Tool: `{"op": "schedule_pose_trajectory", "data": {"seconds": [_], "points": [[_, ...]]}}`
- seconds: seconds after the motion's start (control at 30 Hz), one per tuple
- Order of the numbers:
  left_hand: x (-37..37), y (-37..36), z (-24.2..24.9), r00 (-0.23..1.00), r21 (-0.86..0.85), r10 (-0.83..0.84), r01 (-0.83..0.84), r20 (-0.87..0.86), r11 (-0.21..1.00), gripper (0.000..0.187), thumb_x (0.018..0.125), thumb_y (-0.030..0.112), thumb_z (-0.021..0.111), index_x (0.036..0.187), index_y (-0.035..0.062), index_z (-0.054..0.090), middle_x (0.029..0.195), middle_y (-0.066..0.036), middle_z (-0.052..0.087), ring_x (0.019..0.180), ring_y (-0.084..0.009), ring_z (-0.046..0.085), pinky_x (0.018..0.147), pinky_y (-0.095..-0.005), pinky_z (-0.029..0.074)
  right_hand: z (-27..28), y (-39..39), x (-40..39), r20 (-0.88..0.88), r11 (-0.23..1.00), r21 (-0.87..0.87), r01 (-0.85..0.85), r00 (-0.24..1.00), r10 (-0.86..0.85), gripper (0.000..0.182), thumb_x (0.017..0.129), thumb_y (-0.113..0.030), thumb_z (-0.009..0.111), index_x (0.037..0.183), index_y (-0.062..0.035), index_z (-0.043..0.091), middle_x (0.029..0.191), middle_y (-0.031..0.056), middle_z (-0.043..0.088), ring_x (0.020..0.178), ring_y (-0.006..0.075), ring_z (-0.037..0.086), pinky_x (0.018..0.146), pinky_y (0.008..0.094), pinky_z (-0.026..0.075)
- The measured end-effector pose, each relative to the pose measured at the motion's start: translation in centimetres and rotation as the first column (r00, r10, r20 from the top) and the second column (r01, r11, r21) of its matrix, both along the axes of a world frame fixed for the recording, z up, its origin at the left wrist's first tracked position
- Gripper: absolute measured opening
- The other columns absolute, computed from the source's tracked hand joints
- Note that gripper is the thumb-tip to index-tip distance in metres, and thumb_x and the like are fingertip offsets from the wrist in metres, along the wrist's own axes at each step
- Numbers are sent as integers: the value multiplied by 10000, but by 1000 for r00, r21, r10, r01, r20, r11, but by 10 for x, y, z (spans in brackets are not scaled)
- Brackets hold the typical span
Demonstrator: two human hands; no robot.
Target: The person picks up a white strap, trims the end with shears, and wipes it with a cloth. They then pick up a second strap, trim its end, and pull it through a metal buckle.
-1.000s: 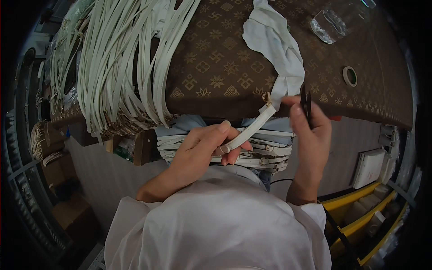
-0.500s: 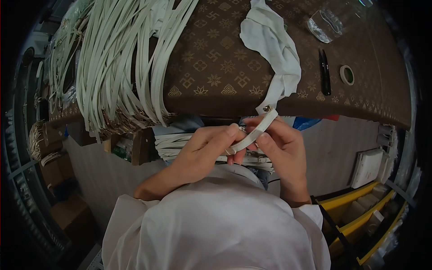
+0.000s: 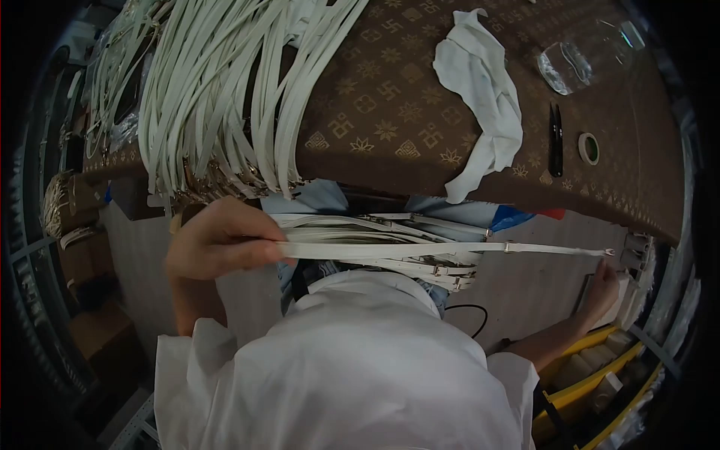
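A narrow white strap (image 3: 390,250) with small metal fittings stretches sideways in front of my body. Its left end is pinched between the thumb and fingers of my left hand (image 3: 229,244). At the far right, my right hand (image 3: 602,289) is closed by the strap's metal end, gripping it near the fingertips. More white straps with buckles (image 3: 450,277) lie bundled across my lap, beneath the stretched one. A crumpled white cloth (image 3: 487,97) rests on the brown patterned tablecloth (image 3: 375,161).
Many pale straps (image 3: 217,90) hang over the table's left edge. Black tweezers (image 3: 556,141), a roll of tape (image 3: 589,148) and a clear container (image 3: 564,67) are at the table's right. Yellow-edged bins (image 3: 592,375) stand at lower right.
My hands have moved far apart, left and right, and the strap that was bent between them is now stretched out. The view has shifted, so the table items appear lower and farther right.
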State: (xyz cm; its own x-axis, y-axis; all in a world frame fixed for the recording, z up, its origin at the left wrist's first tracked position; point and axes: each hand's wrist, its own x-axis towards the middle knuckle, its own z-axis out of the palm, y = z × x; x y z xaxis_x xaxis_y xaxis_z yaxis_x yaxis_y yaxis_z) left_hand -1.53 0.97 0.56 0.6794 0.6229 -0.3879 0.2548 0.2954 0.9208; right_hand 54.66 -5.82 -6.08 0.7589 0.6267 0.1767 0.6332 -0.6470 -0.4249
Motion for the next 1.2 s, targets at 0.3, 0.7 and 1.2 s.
{"op": "schedule_pose_trajectory", "data": {"seconds": [0.3, 0.7, 1.2], "points": [[86, 8, -20, 984, 47, -166, 163, 65, 986, 130, 825, 96, 569, 788, -16, 623, 587, -32, 560, 507, -90, 499, 460, -238, 365, 28, 32, -211, -755, 660, 505, -557, 86, 650, 192, 830, -126, 559, 696, 9, 580, 614, -3, 520, 567, 79, 458, 515, 221, 337], [61, -1, -18, 1000, -90, -24, 25, 16, 996, 140, 841, 80, 541, 828, -27, 631, 583, -11, 559, 508, -49, 472, 449, -212, 351, 13, 62, -197, -754, 657, 623, -424, -101, 650, 159, 758, -105, 643, 661, -20, 550, 604, -28, 457, 552, 56, 355, 522, 214, 264], [52, -12, -16, 990, -164, 77, -56, 121, 985, 199, 811, 10, 507, 963, -51, 620, 630, -52, 566, 569, -94, 525, 505, -233, 383, -6, 58, -175, -732, 616, 651, -443, -154, 663, 195, 813, -131, 571, 670, -27, 489, 619, 10, 421, 569, 94, 326, 523, 247, 239]]}}
